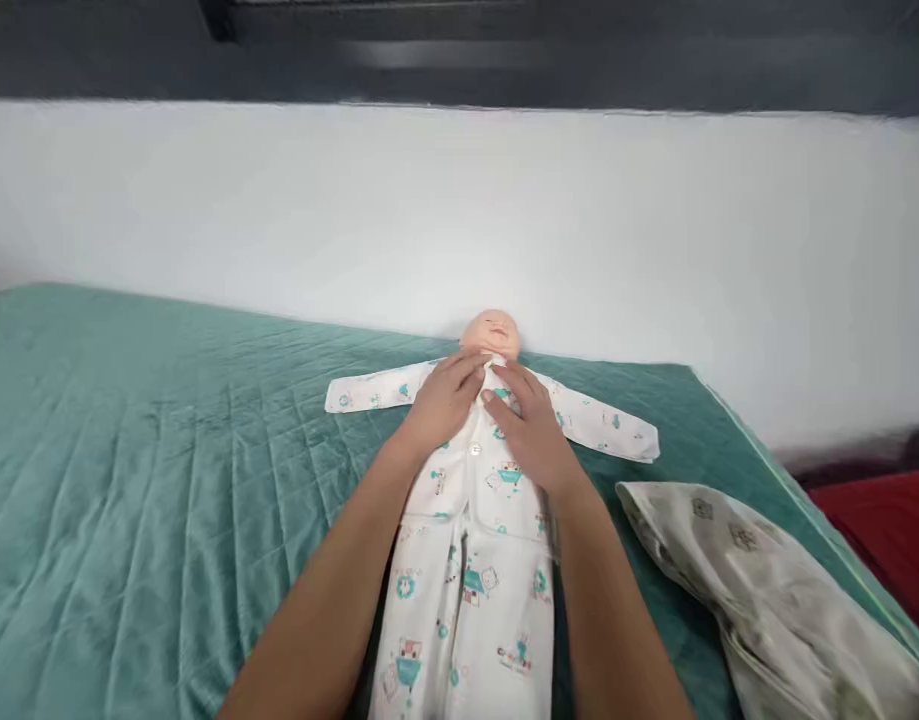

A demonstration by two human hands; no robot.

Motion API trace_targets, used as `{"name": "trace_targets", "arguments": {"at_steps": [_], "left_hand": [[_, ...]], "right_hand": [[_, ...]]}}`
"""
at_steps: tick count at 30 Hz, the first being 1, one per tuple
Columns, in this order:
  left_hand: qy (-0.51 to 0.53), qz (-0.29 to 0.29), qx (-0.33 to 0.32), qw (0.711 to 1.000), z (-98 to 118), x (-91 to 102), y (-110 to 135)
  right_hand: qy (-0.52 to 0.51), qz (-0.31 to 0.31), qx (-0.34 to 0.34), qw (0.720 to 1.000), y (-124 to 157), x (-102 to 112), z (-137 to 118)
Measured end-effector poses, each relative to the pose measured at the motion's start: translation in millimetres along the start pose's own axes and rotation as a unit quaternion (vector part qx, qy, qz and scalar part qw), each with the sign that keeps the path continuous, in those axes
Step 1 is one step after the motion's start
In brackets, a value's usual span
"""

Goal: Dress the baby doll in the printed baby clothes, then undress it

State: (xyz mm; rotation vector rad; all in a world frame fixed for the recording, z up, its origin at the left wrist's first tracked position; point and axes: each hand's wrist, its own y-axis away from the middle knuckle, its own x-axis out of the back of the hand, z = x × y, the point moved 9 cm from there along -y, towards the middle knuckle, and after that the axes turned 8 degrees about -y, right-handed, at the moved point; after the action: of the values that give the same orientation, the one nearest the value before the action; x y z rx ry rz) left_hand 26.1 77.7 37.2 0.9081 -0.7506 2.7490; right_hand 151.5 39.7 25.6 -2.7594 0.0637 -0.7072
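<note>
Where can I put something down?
The quilt is bare left of the left forearm. A small strip lies between the right-side sleeve and the wall. It's crowded where the left hand and right hand rest on the dressed doll, and at the crumpled cloth.

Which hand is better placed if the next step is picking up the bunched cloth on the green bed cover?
Likely the right hand. The bunched cloth lies to the right, nearer this hand; the left hand would have to cross the white shirt. Both hands are on the shirt.

Both hands (pixel 445 400) palm-down, close together
</note>
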Motion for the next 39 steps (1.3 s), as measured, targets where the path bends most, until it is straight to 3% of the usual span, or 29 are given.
{"name": "trace_targets", "arguments": {"at_steps": [11, 17, 26, 32, 39], "left_hand": [[0.004, -0.010, 0.046, 0.999, 5, 4.5, 2], [0.010, -0.017, 0.041, 0.999, 11, 6.2, 2], [0.020, -0.006, 0.036, 0.999, 11, 7.0, 1], [0.045, 0.014, 0.072, 0.996, 2, 8.9, -7], [0.117, -0.041, 0.052, 0.991, -5, 1.2, -21]], "right_hand": [[-0.013, 0.012, 0.000, 1.000, 0, 2, 0], [-0.021, 0.002, 0.003, 1.000, 0, 0, 1], [-0.011, -0.013, -0.027, 0.999, 1, 0, 1], [-0.002, -0.021, -0.029, 0.999, 1, -2, 0], [0.000, -0.026, -0.030, 0.999, 3, -2, -1]]}}
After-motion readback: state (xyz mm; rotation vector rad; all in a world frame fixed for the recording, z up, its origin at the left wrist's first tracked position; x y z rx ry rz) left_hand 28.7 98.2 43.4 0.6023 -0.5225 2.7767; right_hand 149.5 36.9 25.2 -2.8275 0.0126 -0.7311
